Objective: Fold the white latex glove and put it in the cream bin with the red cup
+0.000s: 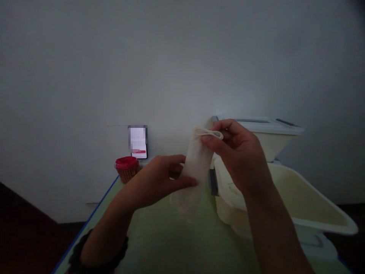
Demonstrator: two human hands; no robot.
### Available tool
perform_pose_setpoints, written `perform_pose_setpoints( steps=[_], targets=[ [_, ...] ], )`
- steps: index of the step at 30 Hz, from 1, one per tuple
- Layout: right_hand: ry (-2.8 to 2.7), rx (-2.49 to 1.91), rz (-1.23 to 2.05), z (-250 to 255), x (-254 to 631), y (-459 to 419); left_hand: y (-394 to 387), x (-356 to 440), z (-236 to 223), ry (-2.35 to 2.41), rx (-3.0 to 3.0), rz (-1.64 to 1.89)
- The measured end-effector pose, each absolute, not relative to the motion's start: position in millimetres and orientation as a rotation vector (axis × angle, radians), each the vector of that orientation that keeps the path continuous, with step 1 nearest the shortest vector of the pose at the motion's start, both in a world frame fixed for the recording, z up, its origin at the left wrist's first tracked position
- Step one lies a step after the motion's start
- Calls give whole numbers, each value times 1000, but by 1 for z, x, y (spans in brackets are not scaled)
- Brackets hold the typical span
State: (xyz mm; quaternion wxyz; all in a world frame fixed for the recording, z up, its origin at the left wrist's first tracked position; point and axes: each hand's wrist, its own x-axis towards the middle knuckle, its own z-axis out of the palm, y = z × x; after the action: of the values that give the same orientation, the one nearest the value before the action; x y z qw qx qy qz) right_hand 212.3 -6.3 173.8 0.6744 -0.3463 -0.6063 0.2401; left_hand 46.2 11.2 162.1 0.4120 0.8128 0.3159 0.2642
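Between my two hands hangs a thin, off-white disposable glove (196, 161), its beaded cuff at the top and its limp lower end above the green tabletop. My right hand (235, 148) pinches the cuff between thumb and fingers, folding the opening into a loop. Lower down, my left hand (164, 175) has its thumb across the front of the glove and its fingers behind, gripping the side. The glove's finger ends look blurred and see-through in the dim light.
A cream plastic bin (302, 190) with grey latches stands open at the right, another lidded bin (276, 133) behind it. A small woven basket (127, 171) with a red lining sits at the table's (171, 243) back left. A lit phone (138, 141) leans against the wall.
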Motion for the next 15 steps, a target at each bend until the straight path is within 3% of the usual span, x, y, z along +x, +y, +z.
perform_pose_setpoints(
  steps=[15],
  targets=[
    [-1385, -776, 571, 171, 207, -7, 24, 46, 151, 707, 2146, 406]
  ],
)
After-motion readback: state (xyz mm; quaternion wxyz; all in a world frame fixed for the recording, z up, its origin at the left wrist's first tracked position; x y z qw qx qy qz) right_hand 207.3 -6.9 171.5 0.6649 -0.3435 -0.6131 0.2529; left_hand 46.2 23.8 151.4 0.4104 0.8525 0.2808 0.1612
